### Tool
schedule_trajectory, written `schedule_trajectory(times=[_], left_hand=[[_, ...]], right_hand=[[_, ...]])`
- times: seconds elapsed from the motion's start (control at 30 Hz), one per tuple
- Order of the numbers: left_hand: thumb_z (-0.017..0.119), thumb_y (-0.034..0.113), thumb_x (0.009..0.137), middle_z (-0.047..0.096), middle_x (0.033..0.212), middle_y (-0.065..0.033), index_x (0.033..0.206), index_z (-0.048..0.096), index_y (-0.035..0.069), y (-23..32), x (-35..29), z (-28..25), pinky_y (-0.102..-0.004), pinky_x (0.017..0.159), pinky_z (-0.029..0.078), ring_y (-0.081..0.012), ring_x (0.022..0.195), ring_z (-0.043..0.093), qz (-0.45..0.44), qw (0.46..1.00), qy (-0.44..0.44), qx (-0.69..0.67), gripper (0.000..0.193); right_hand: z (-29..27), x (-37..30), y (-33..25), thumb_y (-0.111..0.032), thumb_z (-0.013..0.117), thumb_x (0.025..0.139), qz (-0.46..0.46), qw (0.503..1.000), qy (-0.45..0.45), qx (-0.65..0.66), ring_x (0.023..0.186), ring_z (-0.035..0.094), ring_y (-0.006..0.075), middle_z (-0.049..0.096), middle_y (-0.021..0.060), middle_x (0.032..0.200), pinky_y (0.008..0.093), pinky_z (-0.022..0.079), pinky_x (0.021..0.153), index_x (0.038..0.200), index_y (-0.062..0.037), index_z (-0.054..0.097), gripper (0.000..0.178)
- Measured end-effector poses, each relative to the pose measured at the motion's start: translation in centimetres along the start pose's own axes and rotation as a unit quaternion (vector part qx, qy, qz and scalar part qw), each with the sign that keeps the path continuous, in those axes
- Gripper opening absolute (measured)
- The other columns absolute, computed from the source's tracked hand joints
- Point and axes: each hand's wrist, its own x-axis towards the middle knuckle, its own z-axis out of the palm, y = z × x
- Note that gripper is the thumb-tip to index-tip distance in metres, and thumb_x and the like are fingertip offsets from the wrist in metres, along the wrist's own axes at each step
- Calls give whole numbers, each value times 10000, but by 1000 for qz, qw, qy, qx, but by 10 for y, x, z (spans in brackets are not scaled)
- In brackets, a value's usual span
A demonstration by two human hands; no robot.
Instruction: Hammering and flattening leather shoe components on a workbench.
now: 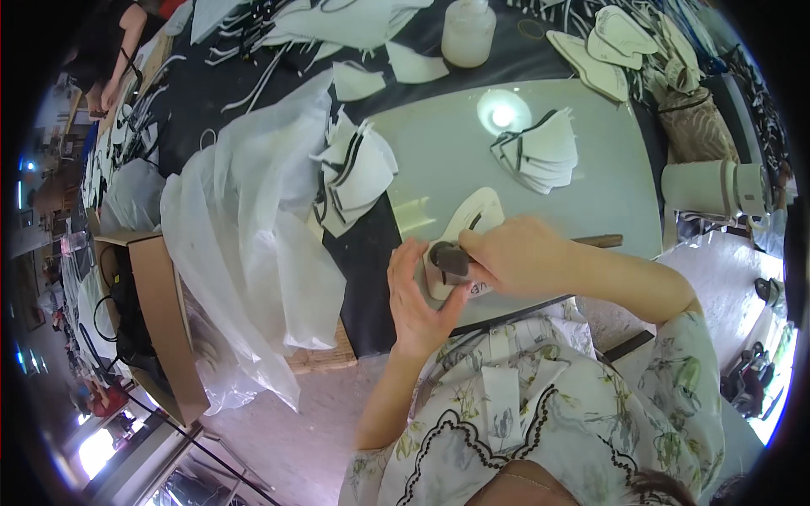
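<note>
In front of me a cream, sole-shaped pattern piece (479, 205) with dark markings lies on the grey-green glass board (607, 135). My left hand (418, 295) straddles its near end, fingers on one side and thumb on the other, steadying it. A hammer (450, 261) has its dark, rounded head over the piece; its brown handle seems to pass under my right hand (519, 253) and come out beyond the wrist. My right fingers are closed round it, close to the head. What lies directly beneath the head is hidden.
Fanned white pieces with black edging (540, 156) lie on the board; a similar stack (359, 177) sits at its left beside clear plastic sheeting (261, 211). Behind stands a jar of whitish liquid (468, 34). Cream patterns (599, 51), a flask (713, 187) and a cardboard box (164, 320) flank the workplace.
</note>
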Motion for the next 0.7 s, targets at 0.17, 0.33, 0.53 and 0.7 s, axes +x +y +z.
schedule_trajectory(times=[0.17, 0.33, 0.53, 0.7], left_hand=[[870, 126, 679, 498, 1308, -207, 1399, 356, -40, -6, 3, -3, -422, 1012, 430, -325, 1178, 546, 15, 999, -6, 32, 900], [853, 146, 705, 498, 1305, -202, 1389, 369, -47, -4, 6, -4, -427, 1021, 417, -330, 1187, 527, 8, 999, -13, 31, 860], [840, 155, 714, 510, 1300, -224, 1344, 420, -31, 1, 7, -5, -508, 1036, 380, -423, 1223, 476, 16, 999, -12, 25, 781], [838, 171, 724, 585, 1181, -194, 1150, 575, -4, 15, 23, -9, -425, 877, 480, -375, 1074, 574, 61, 985, 34, 160, 530]], right_hand=[[-31, -8, 21, -396, 545, 963, 24, 988, 147, 37, 615, 645, 374, 618, 158, 625, 481, 499, 559, 928, -5, 553, 392], [-22, -16, 32, -386, 536, 970, 41, 997, 57, -21, 618, 644, 372, 615, 156, 623, 478, 503, 578, 951, -13, 563, 374], [-26, -15, 34, -381, 517, 981, 65, 994, 92, 5, 646, 653, 372, 628, 161, 654, 482, 507, 602, 925, -9, 590, 383], [-12, -14, 56, -367, 503, 988, 74, 991, 102, 41, 678, 652, 387, 629, 188, 682, 497, 506, 623, 930, -2, 586, 379]])
